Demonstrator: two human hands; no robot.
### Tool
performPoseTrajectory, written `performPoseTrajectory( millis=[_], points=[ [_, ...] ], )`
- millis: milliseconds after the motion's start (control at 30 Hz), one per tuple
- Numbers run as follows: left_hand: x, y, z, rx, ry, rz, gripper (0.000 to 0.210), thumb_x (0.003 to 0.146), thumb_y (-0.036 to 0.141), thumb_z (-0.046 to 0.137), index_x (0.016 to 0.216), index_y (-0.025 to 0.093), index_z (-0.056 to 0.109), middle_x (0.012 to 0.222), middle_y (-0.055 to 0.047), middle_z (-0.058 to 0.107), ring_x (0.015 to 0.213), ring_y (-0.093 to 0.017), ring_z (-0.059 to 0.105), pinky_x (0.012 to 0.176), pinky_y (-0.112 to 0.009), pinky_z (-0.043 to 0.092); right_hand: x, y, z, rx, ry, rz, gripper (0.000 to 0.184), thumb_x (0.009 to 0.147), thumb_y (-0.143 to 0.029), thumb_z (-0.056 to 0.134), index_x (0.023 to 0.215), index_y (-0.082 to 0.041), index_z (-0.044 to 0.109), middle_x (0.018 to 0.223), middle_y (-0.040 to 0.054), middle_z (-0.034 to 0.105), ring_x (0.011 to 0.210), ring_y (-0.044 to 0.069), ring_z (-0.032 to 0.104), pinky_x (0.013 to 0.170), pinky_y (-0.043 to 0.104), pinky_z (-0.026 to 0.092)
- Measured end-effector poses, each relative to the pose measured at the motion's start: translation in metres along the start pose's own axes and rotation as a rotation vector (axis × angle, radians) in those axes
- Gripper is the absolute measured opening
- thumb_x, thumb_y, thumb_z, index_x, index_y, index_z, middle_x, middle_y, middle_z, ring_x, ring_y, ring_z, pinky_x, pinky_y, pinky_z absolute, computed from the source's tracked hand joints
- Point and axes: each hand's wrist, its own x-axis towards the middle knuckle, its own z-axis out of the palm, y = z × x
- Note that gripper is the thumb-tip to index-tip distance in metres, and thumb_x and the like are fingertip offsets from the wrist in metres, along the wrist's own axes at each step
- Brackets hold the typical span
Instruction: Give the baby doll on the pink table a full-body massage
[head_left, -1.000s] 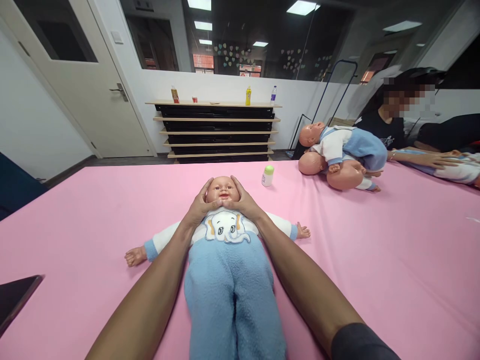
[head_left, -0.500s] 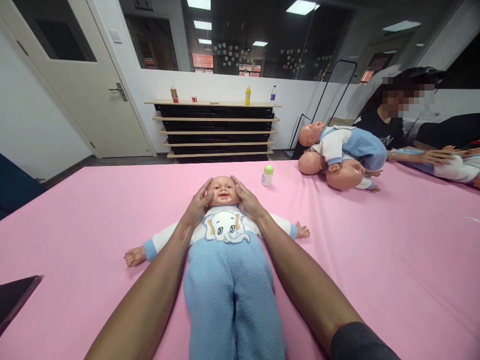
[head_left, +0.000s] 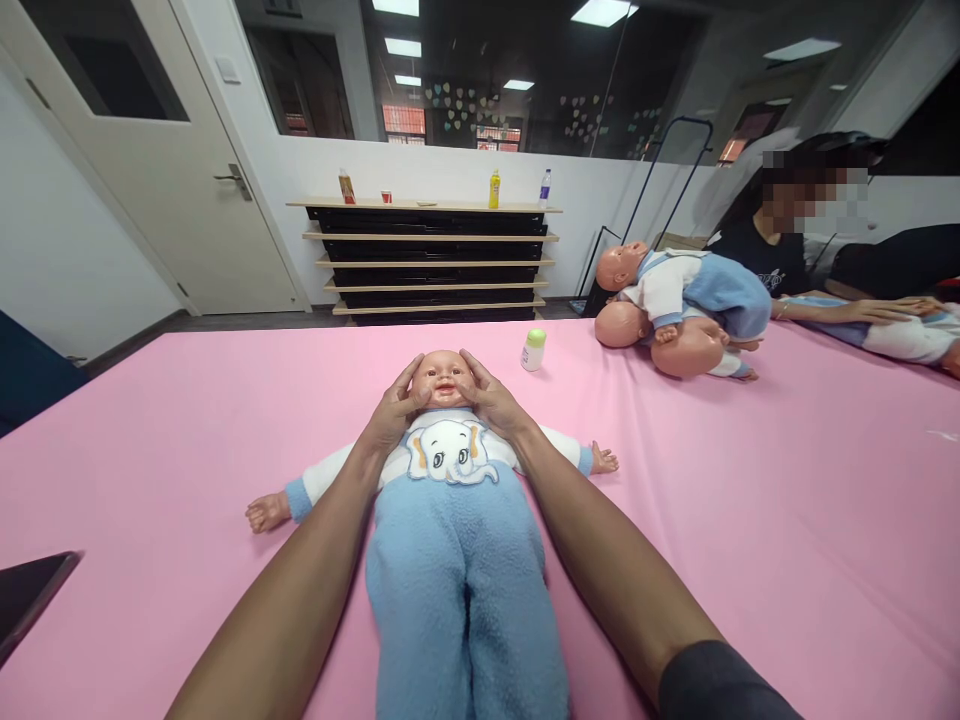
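A baby doll (head_left: 457,540) lies face up in the middle of the pink-covered table, arms spread out and legs toward me. It wears a white top with an elephant on the chest and fluffy blue trousers. My left hand (head_left: 391,410) cups the left side of the doll's head, its thumb on the cheek near the mouth. On the opposite side, my right hand (head_left: 495,402) curves around the head in the same way, thumb against the other cheek. The doll's face shows between both hands; its ears are hidden.
Beyond my right hand stands a white bottle with a green cap (head_left: 533,350). More dolls (head_left: 686,300) are piled at the right, beside a co-worker (head_left: 780,235) handling another doll. A dark tablet-like object (head_left: 34,595) lies at the left edge. Shelves (head_left: 431,237) stand behind.
My thumbs have slid inward over the doll's cheeks, closer to its mouth. Both hands remain around the head, and the doll lies in the same place.
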Motion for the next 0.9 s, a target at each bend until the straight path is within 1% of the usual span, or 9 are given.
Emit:
performPoseTrajectory(
  millis=[133, 200, 333, 367, 433, 633, 733, 833, 900],
  points=[
    [0.001, -0.002, 0.001, 0.005, 0.032, 0.019, 0.081, 0.082, 0.047, 0.064, 0.151, 0.030, 0.024, 0.148, -0.008, 0.033, 0.131, -0.026, 0.045, 0.112, -0.047, 0.036, 0.005, 0.006, -0.002, 0.046, 0.060, -0.015, 0.076, 0.081, -0.044, 0.067, 0.147, -0.030, 0.031, 0.149, 0.0025, 0.037, 0.131, 0.020, 0.046, 0.114, 0.040, 0.035],
    [0.001, -0.002, 0.001, 0.044, 0.043, 0.040, 0.084, 0.080, 0.049, 0.065, 0.151, 0.028, 0.024, 0.148, -0.009, 0.032, 0.132, -0.027, 0.043, 0.113, -0.046, 0.036, 0.005, 0.007, -0.002, -0.001, 0.078, -0.033, 0.074, 0.083, -0.049, 0.063, 0.147, -0.029, 0.032, 0.149, 0.0025, 0.037, 0.133, 0.020, 0.043, 0.114, 0.040, 0.034],
    [0.000, 0.000, 0.001, 0.184, 0.061, 0.041, 0.108, 0.063, 0.033, 0.083, 0.152, 0.028, 0.021, 0.146, -0.009, 0.036, 0.129, -0.029, 0.046, 0.110, -0.044, 0.039, -0.003, -0.001, 0.002, -0.300, 0.080, -0.073, 0.101, 0.064, -0.037, 0.082, 0.149, -0.031, 0.026, 0.153, 0.0003, 0.028, 0.140, 0.022, 0.031, 0.118, 0.039, 0.027],
    [0.000, 0.001, 0.001, 0.196, 0.068, 0.037, 0.109, 0.062, 0.031, 0.083, 0.151, 0.028, 0.022, 0.145, -0.009, 0.037, 0.128, -0.029, 0.046, 0.110, -0.044, 0.040, -0.006, -0.003, 0.003, -0.364, 0.086, -0.079, 0.107, 0.060, -0.034, 0.085, 0.149, -0.032, 0.026, 0.154, 0.0001, 0.026, 0.142, 0.023, 0.028, 0.118, 0.039, 0.025],
    [-0.001, 0.002, 0.001, 0.178, 0.071, 0.032, 0.106, 0.063, 0.032, 0.082, 0.151, 0.028, 0.023, 0.146, -0.010, 0.036, 0.129, -0.029, 0.046, 0.110, -0.043, 0.041, -0.009, -0.007, 0.006, -0.409, 0.091, -0.077, 0.109, 0.059, -0.033, 0.085, 0.149, -0.031, 0.024, 0.154, 0.0007, 0.026, 0.142, 0.023, 0.028, 0.118, 0.039, 0.026],
    [-0.001, 0.002, 0.002, -0.010, 0.011, -0.021, 0.096, 0.075, 0.037, 0.074, 0.152, 0.029, 0.018, 0.147, -0.010, 0.035, 0.127, -0.027, 0.049, 0.111, -0.045, 0.039, -0.005, -0.006, 0.004, -0.174, 0.025, -0.018, 0.099, 0.068, -0.037, 0.079, 0.150, -0.031, 0.023, 0.153, 0.0013, 0.029, 0.135, 0.022, 0.040, 0.114, 0.038, 0.034],
    [0.000, 0.001, 0.003, -0.054, 0.032, -0.022, 0.085, 0.081, 0.043, 0.067, 0.152, 0.029, 0.021, 0.146, -0.010, 0.035, 0.126, -0.026, 0.050, 0.111, -0.045, 0.039, 0.001, 0.001, 0.000, -0.045, 0.015, -0.003, 0.089, 0.076, -0.042, 0.073, 0.150, -0.030, 0.024, 0.152, 0.0023, 0.032, 0.132, 0.021, 0.044, 0.113, 0.038, 0.036],
    [0.000, 0.003, 0.005, -0.044, 0.061, 0.004, 0.076, 0.086, 0.052, 0.057, 0.150, 0.027, 0.025, 0.148, -0.010, 0.033, 0.128, -0.025, 0.048, 0.111, -0.045, 0.039, 0.005, 0.006, -0.002, -0.002, 0.061, -0.030, 0.079, 0.082, -0.051, 0.063, 0.149, -0.027, 0.027, 0.151, 0.0039, 0.033, 0.133, 0.020, 0.042, 0.114, 0.038, 0.035],
    [-0.002, 0.006, 0.006, 0.017, 0.042, 0.012, 0.083, 0.082, 0.051, 0.063, 0.151, 0.027, 0.023, 0.148, -0.010, 0.032, 0.130, -0.026, 0.045, 0.111, -0.044, 0.038, 0.004, 0.006, -0.002, -0.064, 0.079, -0.048, 0.079, 0.082, -0.053, 0.062, 0.149, -0.027, 0.028, 0.151, 0.0035, 0.033, 0.136, 0.020, 0.039, 0.115, 0.038, 0.033]
  ],
)
